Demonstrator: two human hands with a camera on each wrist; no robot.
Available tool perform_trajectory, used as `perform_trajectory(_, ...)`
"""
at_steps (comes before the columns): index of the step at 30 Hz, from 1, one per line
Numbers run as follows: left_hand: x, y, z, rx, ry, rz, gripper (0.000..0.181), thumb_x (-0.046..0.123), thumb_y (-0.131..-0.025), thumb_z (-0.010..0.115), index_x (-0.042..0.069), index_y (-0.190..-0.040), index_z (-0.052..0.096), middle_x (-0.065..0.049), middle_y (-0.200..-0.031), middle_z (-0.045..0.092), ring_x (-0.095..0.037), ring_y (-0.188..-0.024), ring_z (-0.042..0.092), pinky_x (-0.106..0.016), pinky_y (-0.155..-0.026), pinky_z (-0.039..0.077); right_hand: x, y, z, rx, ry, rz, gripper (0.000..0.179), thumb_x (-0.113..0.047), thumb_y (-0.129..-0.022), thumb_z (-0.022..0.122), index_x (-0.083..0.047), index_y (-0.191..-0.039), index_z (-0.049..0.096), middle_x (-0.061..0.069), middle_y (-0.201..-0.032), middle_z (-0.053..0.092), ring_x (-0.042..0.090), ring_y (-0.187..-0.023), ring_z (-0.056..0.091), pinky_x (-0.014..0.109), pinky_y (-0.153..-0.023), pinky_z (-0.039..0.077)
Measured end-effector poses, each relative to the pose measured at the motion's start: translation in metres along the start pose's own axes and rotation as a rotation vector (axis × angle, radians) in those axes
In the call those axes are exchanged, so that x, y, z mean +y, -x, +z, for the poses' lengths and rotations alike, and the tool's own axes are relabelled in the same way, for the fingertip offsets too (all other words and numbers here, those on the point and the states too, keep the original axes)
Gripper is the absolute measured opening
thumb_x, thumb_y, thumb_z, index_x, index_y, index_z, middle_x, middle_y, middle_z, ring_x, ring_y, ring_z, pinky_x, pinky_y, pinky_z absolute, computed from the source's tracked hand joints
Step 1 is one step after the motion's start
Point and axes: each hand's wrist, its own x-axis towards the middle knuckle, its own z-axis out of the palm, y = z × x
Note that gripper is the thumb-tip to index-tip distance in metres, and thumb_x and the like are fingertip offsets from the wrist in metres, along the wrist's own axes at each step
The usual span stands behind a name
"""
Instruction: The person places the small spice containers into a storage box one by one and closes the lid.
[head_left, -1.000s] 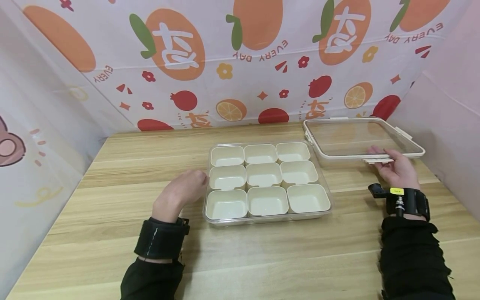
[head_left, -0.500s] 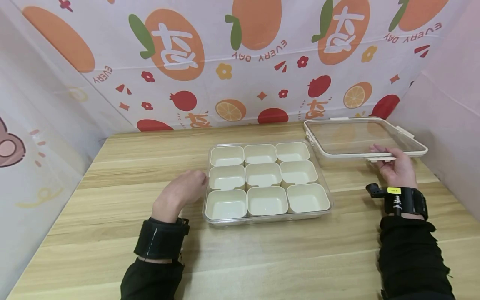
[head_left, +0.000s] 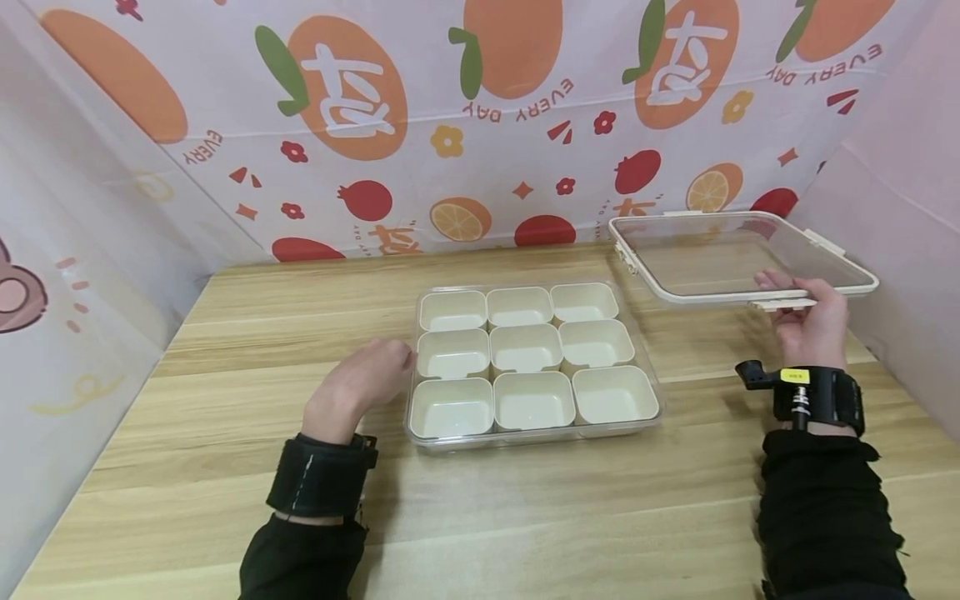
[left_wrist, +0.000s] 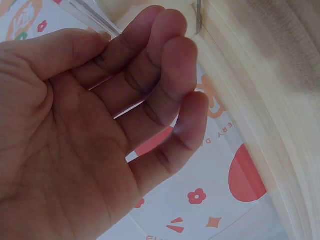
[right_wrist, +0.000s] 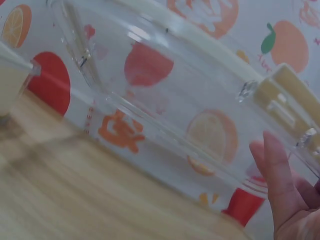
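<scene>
A clear box holding several cream cups in rows stands mid-table. My left hand is at the box's left side with its fingers bent. In the left wrist view, thumb and forefinger of that left hand meet at the box's clear rim. To the right, above the table, a clear lid with a white frame is held by my right hand at its front edge, near a latch. Some right fingers show through the lid. In the right wrist view, another latch clip is near the hand.
The wooden table runs back to a fruit-printed cloth. Pale cloth walls close in the left and right sides. The lid's left edge is close to the box's back right corner.
My right hand has raised the lid and shifted it slightly right, tilting it off the table. The left hand and the box have stayed in place.
</scene>
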Motion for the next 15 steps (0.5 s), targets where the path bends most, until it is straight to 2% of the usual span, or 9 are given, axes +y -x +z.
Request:
perform_trajectory(3, 0.000, 0.000, -0.001, -0.003, 0.000, -0.003, 0.031, 0.008, -0.103, 0.040, 0.001, -0.087, 0.066, -0.004, -0.067, 0.041, -0.019, -0.060, 0.042, -0.033, -0.056, 0.037, 0.000, 0.003, 0.010, 0.003, -0.008, -0.039, 0.021, 0.014, -0.086, 0.050, 0.005, -0.103, 0.041, 0.038, -0.084, 0.065, 0.047, -0.078, 0.071, 0.048, -0.078, 0.058)
perform_trajectory(9, 0.000, 0.000, -0.001, -0.008, -0.001, -0.005, 0.031, 0.008, -0.103, 0.040, 0.002, -0.087, 0.065, -0.004, -0.067, 0.040, -0.019, -0.062, 0.042, -0.033, -0.057, 0.037, -0.002, 0.010, 0.026, 0.024, 0.012, -0.093, 0.035, 0.013, -0.083, 0.053, -0.003, -0.109, 0.037, 0.037, -0.082, 0.067, 0.046, -0.074, 0.071, 0.047, -0.073, 0.059)
perform_trajectory(15, 0.000, 0.000, -0.001, -0.005, 0.004, -0.004, 0.031, 0.008, -0.103, 0.040, 0.002, -0.088, 0.066, -0.004, -0.068, 0.041, -0.019, -0.062, 0.042, -0.033, -0.057, 0.038, 0.000, 0.015, 0.037, 0.023, 0.011, -0.100, 0.034, 0.012, -0.083, 0.054, -0.004, -0.107, 0.036, 0.037, -0.081, 0.067, 0.047, -0.076, 0.071, 0.048, -0.071, 0.059)
